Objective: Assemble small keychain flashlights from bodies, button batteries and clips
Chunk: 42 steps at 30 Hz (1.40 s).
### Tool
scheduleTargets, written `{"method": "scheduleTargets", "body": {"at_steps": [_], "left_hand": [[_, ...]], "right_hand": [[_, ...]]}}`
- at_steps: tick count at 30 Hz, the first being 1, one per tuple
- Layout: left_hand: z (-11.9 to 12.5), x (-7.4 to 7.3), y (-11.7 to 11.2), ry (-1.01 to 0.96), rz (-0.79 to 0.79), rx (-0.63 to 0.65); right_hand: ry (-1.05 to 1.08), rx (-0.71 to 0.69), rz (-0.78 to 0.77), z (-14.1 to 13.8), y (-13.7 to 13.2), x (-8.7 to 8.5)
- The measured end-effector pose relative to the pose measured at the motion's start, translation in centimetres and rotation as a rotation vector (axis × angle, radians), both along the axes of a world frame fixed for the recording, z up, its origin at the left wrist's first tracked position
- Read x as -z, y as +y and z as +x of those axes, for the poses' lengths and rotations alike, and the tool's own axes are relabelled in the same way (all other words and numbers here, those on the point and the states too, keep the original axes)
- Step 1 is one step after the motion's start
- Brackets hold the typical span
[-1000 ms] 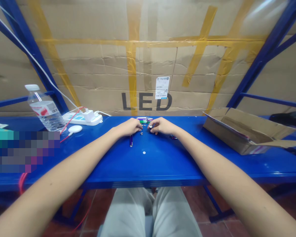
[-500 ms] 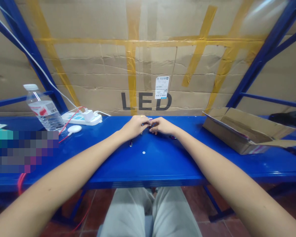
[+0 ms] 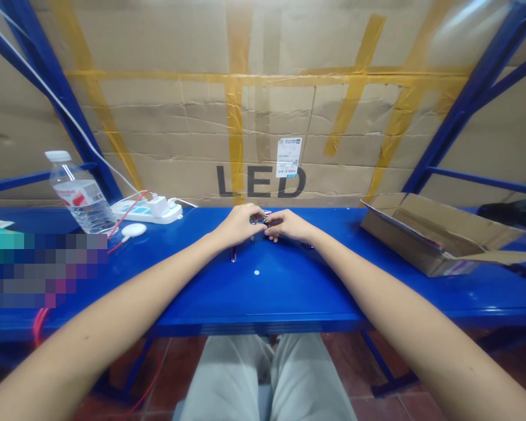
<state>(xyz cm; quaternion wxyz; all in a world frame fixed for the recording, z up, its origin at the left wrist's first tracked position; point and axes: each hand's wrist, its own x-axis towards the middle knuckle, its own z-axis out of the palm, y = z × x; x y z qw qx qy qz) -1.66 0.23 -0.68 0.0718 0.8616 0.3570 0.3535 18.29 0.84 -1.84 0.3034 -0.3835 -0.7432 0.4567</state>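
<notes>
Both hands meet over the back middle of the blue table (image 3: 263,298). My left hand (image 3: 242,225) is closed, with curled fingers around a small shiny, multicoloured piece (image 3: 256,220) too small to name. Against it, my right hand (image 3: 284,225) pinches at a small dark part between thumb and fingers; its kind cannot be made out. A short purple shiny piece (image 3: 234,254) lies on the table below my left wrist. Another small purple piece (image 3: 307,245) shows under my right wrist, partly hidden. Behind the fingers, more small shiny pieces (image 3: 267,213) are partly covered.
An open cardboard box (image 3: 398,240) stands at the right. On the left are a water bottle (image 3: 81,199), a white power strip (image 3: 169,211) with cables, and a round white charger (image 3: 134,230). A large taped carton (image 3: 179,134) walls off the back.
My left thumb and fingers have opened a little wider, so more of the shiny piece shows. Both hands stay together in nearly the same place; the view has shifted slightly.
</notes>
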Motion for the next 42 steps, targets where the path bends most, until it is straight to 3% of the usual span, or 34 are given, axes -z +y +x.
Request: {"method": "scheduleTargets", "body": {"at_steps": [4, 7, 11, 14, 18, 22, 27, 30, 35, 42], "left_hand": [[0.1, 0.0, -0.1, -0.085, -0.073, -0.044], [-0.1, -0.2, 0.0, -0.224, -0.171, -0.042], [-0.7, -0.6, 0.8, -0.511, -0.231, -0.041], [-1.2, -1.2, 1.3, -0.729, -0.339, -0.03], [-1.5, -1.4, 1.2, -0.848, -0.487, -0.005], [-1.6, -0.9, 1.1, -0.83, -0.539, 0.083], [-1.8, 0.0, 1.9, -0.694, -0.51, 0.102], [-1.6, 0.2, 1.7, -0.535, -0.441, 0.08], [-1.1, -0.1, 0.4, -0.353, -0.294, 0.079], [-1.1, 0.1, 0.2, -0.358, -0.286, 0.114]], "right_hand": [[0.074, -0.019, -0.008, -0.6, 0.2, 0.3], [0.08, 0.075, 0.019, -1.0, 0.4, 0.4], [-0.093, 0.243, 0.248, -1.8, -0.1, 0.4], [-0.295, 0.146, 0.436, -2.8, -0.8, 0.4], [-0.468, 0.044, 0.541, -4.0, -1.7, 0.7], [-0.444, 0.036, 0.557, -3.9, -1.5, 0.8], [-0.009, 0.277, 0.479, -2.0, -0.7, -0.5], [0.18, 0.302, 0.421, -1.3, -0.9, -1.6], [0.162, 0.286, 0.423, -1.3, -1.3, -2.0], [0.112, 0.21, 0.422, -1.2, -1.1, -1.5]]}}
